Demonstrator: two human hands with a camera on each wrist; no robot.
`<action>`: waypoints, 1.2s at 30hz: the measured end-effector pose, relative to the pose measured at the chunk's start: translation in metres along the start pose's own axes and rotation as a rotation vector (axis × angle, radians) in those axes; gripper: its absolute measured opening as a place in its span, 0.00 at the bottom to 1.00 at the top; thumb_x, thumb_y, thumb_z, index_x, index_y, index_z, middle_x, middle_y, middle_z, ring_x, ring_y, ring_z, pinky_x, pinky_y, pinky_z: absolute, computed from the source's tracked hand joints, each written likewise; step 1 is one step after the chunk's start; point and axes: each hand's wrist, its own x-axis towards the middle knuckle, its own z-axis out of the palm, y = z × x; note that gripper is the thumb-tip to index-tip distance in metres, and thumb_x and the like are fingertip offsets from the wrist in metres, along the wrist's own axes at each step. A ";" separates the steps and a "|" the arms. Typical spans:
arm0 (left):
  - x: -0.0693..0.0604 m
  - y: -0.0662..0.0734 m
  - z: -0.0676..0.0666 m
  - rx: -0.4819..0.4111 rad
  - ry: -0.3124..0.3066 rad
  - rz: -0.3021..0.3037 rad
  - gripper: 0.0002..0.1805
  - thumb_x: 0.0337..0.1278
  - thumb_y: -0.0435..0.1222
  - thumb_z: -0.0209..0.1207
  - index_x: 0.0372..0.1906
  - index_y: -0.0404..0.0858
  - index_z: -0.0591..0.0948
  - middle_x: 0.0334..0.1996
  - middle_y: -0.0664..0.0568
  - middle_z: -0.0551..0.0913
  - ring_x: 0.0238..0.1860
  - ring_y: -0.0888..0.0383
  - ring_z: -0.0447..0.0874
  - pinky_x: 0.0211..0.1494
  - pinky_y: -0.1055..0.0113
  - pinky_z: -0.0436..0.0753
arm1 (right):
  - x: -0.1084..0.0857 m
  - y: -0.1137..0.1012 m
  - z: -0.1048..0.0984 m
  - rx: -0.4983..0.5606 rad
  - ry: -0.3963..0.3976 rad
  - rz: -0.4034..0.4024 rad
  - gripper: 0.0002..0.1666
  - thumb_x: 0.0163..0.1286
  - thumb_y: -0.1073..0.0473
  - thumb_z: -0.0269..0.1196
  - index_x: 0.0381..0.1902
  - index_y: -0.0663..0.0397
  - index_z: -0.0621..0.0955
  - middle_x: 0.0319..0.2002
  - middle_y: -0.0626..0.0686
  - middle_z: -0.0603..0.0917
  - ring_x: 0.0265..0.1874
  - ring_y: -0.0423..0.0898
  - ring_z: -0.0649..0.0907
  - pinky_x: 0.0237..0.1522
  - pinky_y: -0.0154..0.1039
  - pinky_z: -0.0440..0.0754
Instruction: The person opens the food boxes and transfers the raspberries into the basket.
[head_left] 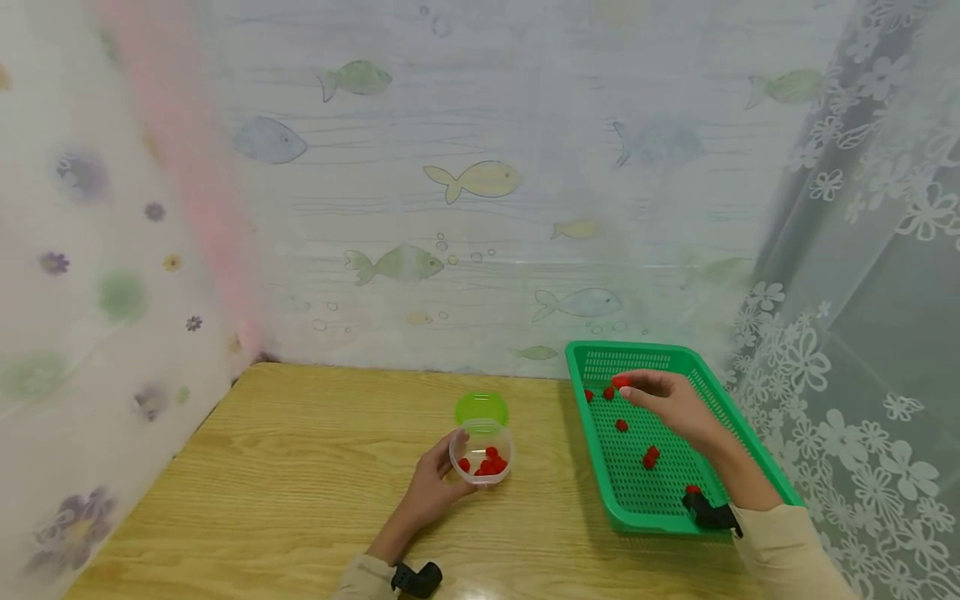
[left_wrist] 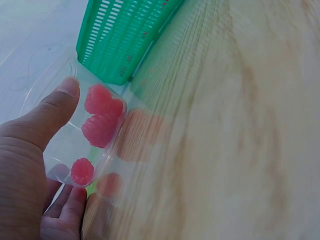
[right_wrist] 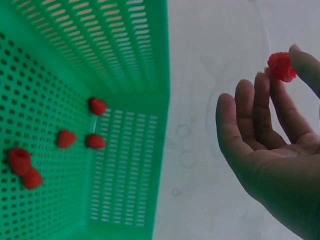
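Observation:
A clear plastic tub (head_left: 459, 454) stands on the table with several raspberries (head_left: 491, 463) lying in its bottom. My left hand (head_left: 431, 487) grips the tub's side, the thumb at the near wall and the fingers around the far one, as the left wrist view shows. Over the green basket (head_left: 600, 475), my right hand (head_left: 675, 406) pinches one raspberry (right_wrist: 281, 67) between thumb and forefinger, its other fingers loosely bent. More raspberries (right_wrist: 66, 138) lie scattered on the basket's perforated floor.
A bright green lid (head_left: 482, 406) lies on the wooden table (head_left: 315, 467) just behind the tub. The basket stands at the table's right side, by a flower-patterned lace curtain (head_left: 862, 450). A fish-print sheet (head_left: 480, 250) hangs along the back.

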 end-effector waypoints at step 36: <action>-0.001 -0.001 0.001 -0.008 0.005 -0.009 0.48 0.51 0.31 0.75 0.77 0.35 0.64 0.72 0.37 0.69 0.73 0.41 0.68 0.72 0.50 0.73 | 0.014 0.019 -0.032 0.129 0.018 -0.058 0.23 0.79 0.59 0.59 0.64 0.68 0.75 0.53 0.36 0.80 0.49 0.31 0.82 0.52 0.29 0.84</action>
